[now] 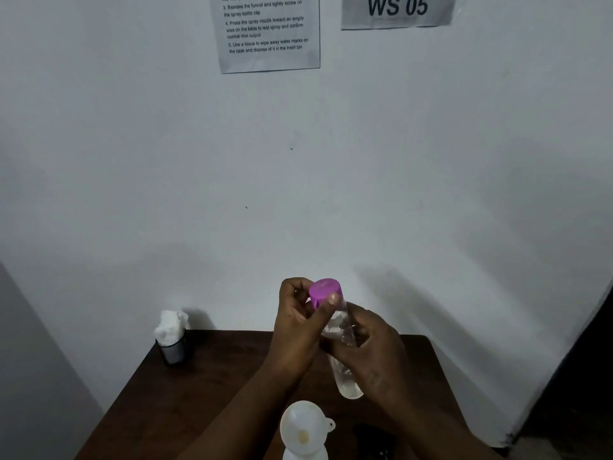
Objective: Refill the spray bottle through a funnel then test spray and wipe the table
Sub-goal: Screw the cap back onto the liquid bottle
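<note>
Left grip point(298, 322) pinches the purple cap point(324, 291), right grip point(371, 346) wraps the clear bottle point(348, 383): uncapping, with pouring into the lower-centre funnel point(303, 426) likely next.

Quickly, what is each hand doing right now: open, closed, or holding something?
Left hand: closed, pinching the purple cap.
Right hand: closed, gripping the clear bottle.

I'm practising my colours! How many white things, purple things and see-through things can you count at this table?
White: 3 (funnel, white bottle under it, tissue)
Purple: 1 (purple cap)
See-through: 1 (clear bottle)
Total: 5
</note>
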Motion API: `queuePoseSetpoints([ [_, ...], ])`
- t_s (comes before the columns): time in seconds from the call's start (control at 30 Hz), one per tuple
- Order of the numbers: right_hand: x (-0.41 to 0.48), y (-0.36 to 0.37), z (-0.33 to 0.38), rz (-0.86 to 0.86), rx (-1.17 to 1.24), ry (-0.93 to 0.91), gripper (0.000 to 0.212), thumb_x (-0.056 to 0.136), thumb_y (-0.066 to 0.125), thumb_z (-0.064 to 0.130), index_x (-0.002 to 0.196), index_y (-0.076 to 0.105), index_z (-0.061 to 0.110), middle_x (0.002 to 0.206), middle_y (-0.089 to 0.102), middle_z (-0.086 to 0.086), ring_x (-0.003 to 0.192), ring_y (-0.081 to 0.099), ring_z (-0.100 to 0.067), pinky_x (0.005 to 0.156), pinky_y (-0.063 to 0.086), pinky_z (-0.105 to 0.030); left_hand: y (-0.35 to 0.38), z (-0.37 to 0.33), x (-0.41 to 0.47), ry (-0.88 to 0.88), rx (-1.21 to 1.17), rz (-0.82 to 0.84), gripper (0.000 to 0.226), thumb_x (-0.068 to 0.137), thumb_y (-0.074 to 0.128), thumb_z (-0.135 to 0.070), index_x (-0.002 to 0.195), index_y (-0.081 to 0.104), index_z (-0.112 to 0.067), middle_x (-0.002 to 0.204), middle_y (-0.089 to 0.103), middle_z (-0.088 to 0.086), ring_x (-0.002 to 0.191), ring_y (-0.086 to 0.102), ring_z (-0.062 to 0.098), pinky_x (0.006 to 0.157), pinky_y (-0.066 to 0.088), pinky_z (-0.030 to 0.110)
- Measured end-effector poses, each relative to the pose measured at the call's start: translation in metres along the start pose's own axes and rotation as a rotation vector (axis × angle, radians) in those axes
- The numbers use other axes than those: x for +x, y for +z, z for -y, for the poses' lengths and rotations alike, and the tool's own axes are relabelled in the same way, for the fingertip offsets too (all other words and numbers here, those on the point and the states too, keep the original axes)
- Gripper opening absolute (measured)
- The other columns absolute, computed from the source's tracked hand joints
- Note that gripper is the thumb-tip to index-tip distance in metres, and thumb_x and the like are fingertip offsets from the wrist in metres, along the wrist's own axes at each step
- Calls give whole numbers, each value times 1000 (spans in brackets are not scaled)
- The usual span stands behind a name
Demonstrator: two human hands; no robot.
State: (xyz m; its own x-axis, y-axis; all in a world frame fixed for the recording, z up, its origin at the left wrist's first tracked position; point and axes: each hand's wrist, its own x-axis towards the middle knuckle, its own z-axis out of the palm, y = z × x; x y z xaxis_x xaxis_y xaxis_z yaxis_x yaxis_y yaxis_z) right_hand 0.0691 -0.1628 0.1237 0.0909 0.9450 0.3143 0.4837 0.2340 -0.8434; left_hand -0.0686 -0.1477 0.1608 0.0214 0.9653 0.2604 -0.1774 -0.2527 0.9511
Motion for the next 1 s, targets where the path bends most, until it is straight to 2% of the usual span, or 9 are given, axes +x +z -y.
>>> queuePoseSetpoints([
  [0.07,0,0,1,4,10,2,51,66,75,67,112,66,46,99,73,20,89,69,2,79,59,-32,0,-1,1,-1,-18,4,40,89,77,-27,117,56,-7,117,65,23,104,71,34,83,61,38],
  [0.2,-1,-1,1,-3,7,9,54,65,77,65,115,65,47,98,73,20,89,69,2,79,59,-33,-3,4,4,-46,-98,13,40,90,59,-38,122,67,-16,125,66,21,121,60,45,104,46,68],
  [0.33,-2,-1,2,-5,5,7,52,65,77,65,113,65,47,97,73,21,89,68,3,78,59,-30,2,0,-1,-36,-32,-22,53,83,67,-61,126,59,-30,127,64,11,114,68,33,96,57,55],
  [0.43,-4,-2,5,-20,17,12,61,61,75,69,117,65,47,99,72,22,90,67,4,79,59,-29,4,4,-2,12,14,-30,57,79,84,-38,119,47,-23,122,64,11,104,73,26,85,62,39],
  [0.57,-3,-2,5,-3,14,7,61,62,74,71,117,64,48,102,72,21,91,68,2,80,59,-31,4,0,-2,17,-26,-18,39,90,77,-19,115,48,-14,118,66,11,101,73,30,79,61,36],
  [0.7,-3,-2,5,1,8,13,57,63,76,71,115,64,49,101,72,21,90,69,1,79,60,-34,1,0,-2,76,15,19,32,91,54,-22,122,61,-19,124,65,9,114,66,36,96,55,59],
  [0.77,-4,-2,4,-4,0,9,60,62,75,72,116,63,50,101,72,23,90,68,2,79,59,-33,1,0,-3,92,14,20,36,94,48,-28,127,61,-21,128,65,8,117,64,35,99,53,57],
  [0.9,-4,-1,4,-5,2,11,60,60,73,77,114,63,52,102,72,24,91,68,2,80,59,-29,6,-4,-7,72,47,-14,50,86,64,-53,128,53,-27,133,61,-6,114,68,17,94,59,42],
  [1.0,-7,-2,8,-27,13,18,54,55,70,76,106,58,60,100,68,26,89,66,5,79,56,-21,8,-1,-8,66,89,-41,57,78,79,-50,119,50,-23,120,67,4,105,73,22,91,61,44],
])
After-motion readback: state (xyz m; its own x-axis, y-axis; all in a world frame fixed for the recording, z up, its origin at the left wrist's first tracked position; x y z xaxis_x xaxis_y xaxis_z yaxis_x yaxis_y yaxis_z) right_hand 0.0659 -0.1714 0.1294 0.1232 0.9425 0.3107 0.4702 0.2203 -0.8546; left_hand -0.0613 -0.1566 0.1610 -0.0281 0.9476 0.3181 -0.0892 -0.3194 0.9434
